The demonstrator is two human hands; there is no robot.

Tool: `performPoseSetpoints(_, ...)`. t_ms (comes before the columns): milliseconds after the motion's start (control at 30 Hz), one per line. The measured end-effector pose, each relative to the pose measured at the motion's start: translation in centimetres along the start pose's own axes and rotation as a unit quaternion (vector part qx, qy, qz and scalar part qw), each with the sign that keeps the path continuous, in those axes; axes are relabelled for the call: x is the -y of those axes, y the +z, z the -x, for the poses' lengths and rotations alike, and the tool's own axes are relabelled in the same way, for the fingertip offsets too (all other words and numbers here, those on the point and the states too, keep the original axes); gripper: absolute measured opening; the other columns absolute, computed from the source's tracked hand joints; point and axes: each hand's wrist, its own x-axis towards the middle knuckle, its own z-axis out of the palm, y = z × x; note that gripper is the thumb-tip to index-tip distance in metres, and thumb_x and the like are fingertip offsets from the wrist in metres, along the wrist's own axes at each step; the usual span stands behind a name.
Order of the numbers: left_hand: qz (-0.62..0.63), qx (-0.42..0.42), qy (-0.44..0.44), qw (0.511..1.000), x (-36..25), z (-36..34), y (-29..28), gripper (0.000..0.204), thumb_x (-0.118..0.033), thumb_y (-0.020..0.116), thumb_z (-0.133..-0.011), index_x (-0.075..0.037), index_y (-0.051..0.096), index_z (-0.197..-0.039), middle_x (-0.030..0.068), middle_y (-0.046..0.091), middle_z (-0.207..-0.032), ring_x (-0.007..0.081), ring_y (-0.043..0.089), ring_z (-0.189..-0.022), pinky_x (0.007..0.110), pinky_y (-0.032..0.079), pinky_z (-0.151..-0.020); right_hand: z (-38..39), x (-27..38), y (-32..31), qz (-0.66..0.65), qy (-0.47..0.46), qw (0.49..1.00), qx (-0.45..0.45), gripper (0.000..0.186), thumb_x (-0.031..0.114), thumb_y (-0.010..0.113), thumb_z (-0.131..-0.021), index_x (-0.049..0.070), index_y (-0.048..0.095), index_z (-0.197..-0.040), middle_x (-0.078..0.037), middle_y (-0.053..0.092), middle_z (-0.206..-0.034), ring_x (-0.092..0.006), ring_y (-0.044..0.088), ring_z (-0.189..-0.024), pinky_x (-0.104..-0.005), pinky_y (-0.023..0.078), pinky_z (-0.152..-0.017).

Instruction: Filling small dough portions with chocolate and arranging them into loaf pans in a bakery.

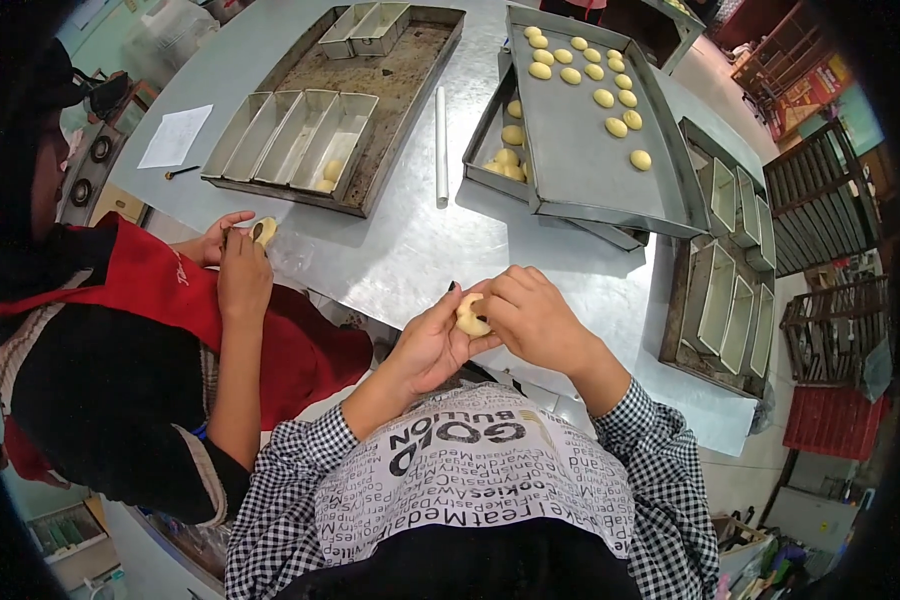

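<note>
A piece of pale yellow dough (469, 318) sits in the fingers of my left hand (428, 348), just past the near edge of the metal table. My right hand (535, 318) closes on the same dough from the right, its fingertips pinching the rim. Something dark shows in the opening of the dough, partly hidden by my right fingers. Beyond my hands, round yellow dough balls (603, 98) are spread over a grey metal tray (580, 150). This tray rests askew on a lower tray (480, 172) with more dough balls.
At left, a co-worker in a red apron holds another dough piece (264, 231) with a dark middle. Loaf tins (270, 140), one with dough balls, stand on a dark baking tray (395, 100). A white rod (441, 150) lies between the trays. More loaf tins (715, 290) stand at right.
</note>
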Motion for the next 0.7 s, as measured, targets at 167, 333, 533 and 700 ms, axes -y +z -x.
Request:
performPoseSetpoints(167,0.03,-0.01,0.017,0.999,0.2,0.1,-0.1,0.047,-0.031,0.029,-0.1,0.0,0.033,-0.135,0.0119,0.045,-0.13,0.0212,0.05,-0.115,0.038,0.043,-0.099,0.2,-0.3,1.0,0.012,-0.023,0.999,-0.045,0.022,0.009,0.064,-0.069,0.006,0.057,-0.09,-0.005,0.056,-0.092,-0.0231,0.051,-0.084,-0.0345,0.041,-0.075)
performPoseSetpoints(333,0.017,0.01,0.079,0.997,0.2,0.2,0.0,0.047,-0.027,0.032,-0.1,-0.003,0.025,-0.139,0.0127,0.041,-0.134,0.021,0.046,-0.119,0.038,0.041,-0.1,0.1,0.6,1.5,-0.088,0.098,0.983,-0.127,0.023,0.004,0.062,-0.067,0.006,0.055,-0.089,-0.007,0.055,-0.088,-0.0249,0.052,-0.078,-0.0363,0.042,-0.07)
performPoseSetpoints(533,0.003,-0.016,0.104,0.994,0.8,-0.5,0.0,0.046,-0.026,0.033,-0.099,-0.005,0.025,-0.139,0.0129,0.035,-0.14,0.021,0.042,-0.123,0.038,0.038,-0.102,0.6,0.2,2.6,0.018,0.04,0.99,-0.137,0.021,0.002,0.061,-0.067,0.004,0.054,-0.086,-0.008,0.054,-0.084,-0.0258,0.051,-0.077,-0.0361,0.041,-0.067)
performPoseSetpoints(700,0.038,0.001,0.113,0.993,1.0,-1.1,0.2,0.046,-0.024,0.034,-0.099,-0.005,0.025,-0.14,0.0133,0.032,-0.142,0.0202,0.041,-0.124,0.036,0.037,-0.102,1.4,0.0,3.1,-0.052,0.097,0.963,-0.246,0.016,0.0,0.06,-0.07,0.003,0.054,-0.084,-0.009,0.052,-0.078,-0.0271,0.051,-0.074,-0.0373,0.041,-0.065)
